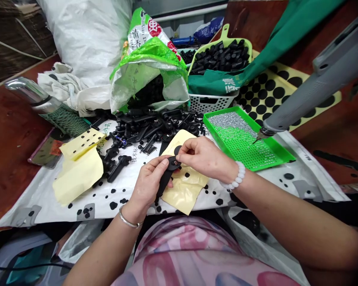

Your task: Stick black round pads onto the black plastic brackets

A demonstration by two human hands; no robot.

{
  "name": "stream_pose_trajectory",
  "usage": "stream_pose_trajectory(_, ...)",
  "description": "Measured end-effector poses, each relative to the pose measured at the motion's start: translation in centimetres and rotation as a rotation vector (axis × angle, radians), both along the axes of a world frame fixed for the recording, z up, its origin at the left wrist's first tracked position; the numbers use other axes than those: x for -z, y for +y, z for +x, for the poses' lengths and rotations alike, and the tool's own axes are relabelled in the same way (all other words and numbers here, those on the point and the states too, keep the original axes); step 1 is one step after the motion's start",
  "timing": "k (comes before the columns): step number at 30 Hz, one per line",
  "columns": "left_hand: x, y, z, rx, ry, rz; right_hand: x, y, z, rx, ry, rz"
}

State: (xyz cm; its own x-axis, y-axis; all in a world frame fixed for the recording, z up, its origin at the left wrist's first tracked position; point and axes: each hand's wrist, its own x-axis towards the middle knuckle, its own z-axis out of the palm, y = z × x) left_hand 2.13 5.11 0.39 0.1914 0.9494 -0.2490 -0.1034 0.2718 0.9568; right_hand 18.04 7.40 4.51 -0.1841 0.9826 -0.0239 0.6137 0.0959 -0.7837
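A black plastic part with a round head is gripped in my left hand, thumb on top of the head. My right hand is closed at the edge of that head, its thumb and fingertips pinched together. Whatever sits between those fingertips is too small to make out; a black round dot shows just beside them. Beneath both hands lies a yellow backing sheet with a few black dots. A pile of black parts lies just beyond my hands.
A green tray of small metal screws sits at the right, under a grey electric screwdriver. Behind are an open green bag and a yellow-green basket of black pieces. A bottle and yellow sheets lie left.
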Motion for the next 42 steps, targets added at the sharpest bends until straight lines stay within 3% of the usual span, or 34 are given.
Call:
stream_pose_trajectory(14, 0.3, -0.2, -0.2, 0.042, -0.007, 0.046, 0.3, -1.0, -0.2, 0.047, -0.08, 0.062)
stream_pose_trajectory(32, 0.4, -0.4, 0.1, 0.029, 0.053, 0.105, 1.3, -3.1, -1.0, 0.03, -0.266, 0.458)
stream_pose_trajectory(39, -0.1, -0.8, 0.2, 0.073, 0.075, 0.097, 1.6, -2.5, 0.1, 0.018, 0.085, 0.174)
stream_pose_trajectory(42, 0.1, -0.9, 0.2, 0.101, 0.099, 0.145, 2.0, -2.9, 0.2, 0.025, -0.022, 0.26)
